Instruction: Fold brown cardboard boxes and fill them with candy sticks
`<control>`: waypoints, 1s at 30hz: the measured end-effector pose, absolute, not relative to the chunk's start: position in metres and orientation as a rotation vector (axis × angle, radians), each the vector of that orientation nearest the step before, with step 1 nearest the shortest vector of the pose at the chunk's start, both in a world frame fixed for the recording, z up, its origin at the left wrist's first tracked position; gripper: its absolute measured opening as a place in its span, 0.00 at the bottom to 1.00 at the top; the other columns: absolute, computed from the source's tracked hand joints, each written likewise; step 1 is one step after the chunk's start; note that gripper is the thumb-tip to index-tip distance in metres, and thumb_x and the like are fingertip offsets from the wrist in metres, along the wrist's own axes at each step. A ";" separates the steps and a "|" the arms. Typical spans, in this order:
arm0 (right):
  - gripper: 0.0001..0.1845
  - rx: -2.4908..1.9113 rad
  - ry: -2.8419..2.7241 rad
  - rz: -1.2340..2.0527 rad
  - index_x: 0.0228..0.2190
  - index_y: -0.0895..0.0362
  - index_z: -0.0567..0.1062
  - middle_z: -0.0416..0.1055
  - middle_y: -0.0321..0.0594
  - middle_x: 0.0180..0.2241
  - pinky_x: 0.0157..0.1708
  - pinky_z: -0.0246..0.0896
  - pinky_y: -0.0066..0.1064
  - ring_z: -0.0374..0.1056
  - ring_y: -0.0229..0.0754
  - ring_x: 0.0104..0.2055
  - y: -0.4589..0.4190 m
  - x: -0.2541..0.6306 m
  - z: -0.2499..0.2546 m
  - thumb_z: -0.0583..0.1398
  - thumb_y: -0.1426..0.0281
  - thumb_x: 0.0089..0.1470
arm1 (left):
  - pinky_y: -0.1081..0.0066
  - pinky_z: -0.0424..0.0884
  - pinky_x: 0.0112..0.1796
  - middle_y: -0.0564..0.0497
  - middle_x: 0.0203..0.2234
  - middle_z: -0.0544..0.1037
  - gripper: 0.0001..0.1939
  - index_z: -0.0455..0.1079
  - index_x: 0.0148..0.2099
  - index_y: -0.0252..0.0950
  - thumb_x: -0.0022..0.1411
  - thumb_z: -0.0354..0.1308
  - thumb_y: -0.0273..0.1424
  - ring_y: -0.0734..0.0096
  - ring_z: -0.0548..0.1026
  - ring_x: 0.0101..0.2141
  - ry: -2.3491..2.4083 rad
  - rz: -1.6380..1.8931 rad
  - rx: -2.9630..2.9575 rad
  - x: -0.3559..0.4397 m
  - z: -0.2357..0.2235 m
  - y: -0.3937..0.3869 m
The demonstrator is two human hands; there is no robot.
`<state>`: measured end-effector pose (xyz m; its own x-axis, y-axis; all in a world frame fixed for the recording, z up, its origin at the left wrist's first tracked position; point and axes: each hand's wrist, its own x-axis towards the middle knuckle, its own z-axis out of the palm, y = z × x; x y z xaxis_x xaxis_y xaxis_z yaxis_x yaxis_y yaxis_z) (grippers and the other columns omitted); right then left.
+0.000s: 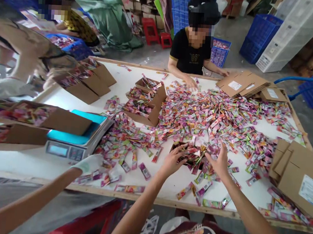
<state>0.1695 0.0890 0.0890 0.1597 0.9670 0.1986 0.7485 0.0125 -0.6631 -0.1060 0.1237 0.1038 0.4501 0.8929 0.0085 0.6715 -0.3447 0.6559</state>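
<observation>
A small cardboard box [174, 145] filled with colourful stick sachets [195, 153] sits at the near middle of the white table. My left hand [173, 161] lies at its left side, fingers stretched over the rim and touching the sachets on top. On the right side is my right hand [219, 159], its thumb and fingers apart around the sachets at the box's edge; no firm grip shows. Loose sachets [212, 110] in purple, pink, green and orange spread thickly beyond the box and around it.
Filled boxes [156, 115] stand left of the pile. A scale [64, 152] holds more boxes; a co-worker's gloved hand [91, 163] is beside it. Folded cartons [301, 171] lie at right, others [240, 85] at far right. A person [190, 55] opposite reaches into the pile.
</observation>
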 end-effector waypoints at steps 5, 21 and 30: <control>0.43 -1.903 -1.547 0.500 0.58 0.62 0.69 0.70 0.62 0.54 0.54 0.66 0.52 0.67 0.63 0.57 0.089 0.138 0.038 0.65 0.43 0.54 | 0.59 0.73 0.54 0.41 0.44 0.84 0.10 0.80 0.43 0.36 0.64 0.65 0.37 0.50 0.80 0.50 1.273 0.033 2.219 -0.050 0.108 0.152; 0.23 -1.403 -1.238 0.567 0.39 0.56 0.76 0.72 0.37 0.32 0.38 0.62 0.32 0.65 0.41 0.34 0.143 0.217 0.201 0.62 0.48 0.60 | 0.58 0.70 0.59 0.41 0.55 0.80 0.21 0.74 0.60 0.38 0.67 0.58 0.33 0.53 0.75 0.57 1.440 0.678 2.238 -0.072 0.195 0.198; 0.25 -1.544 -0.983 0.527 0.34 0.56 0.74 0.75 0.44 0.34 0.42 0.63 0.38 0.67 0.45 0.36 0.144 0.234 0.155 0.59 0.45 0.59 | 0.66 0.75 0.48 0.36 0.53 0.82 0.21 0.82 0.51 0.31 0.64 0.64 0.42 0.49 0.80 0.52 1.182 -0.030 2.081 -0.041 0.118 0.145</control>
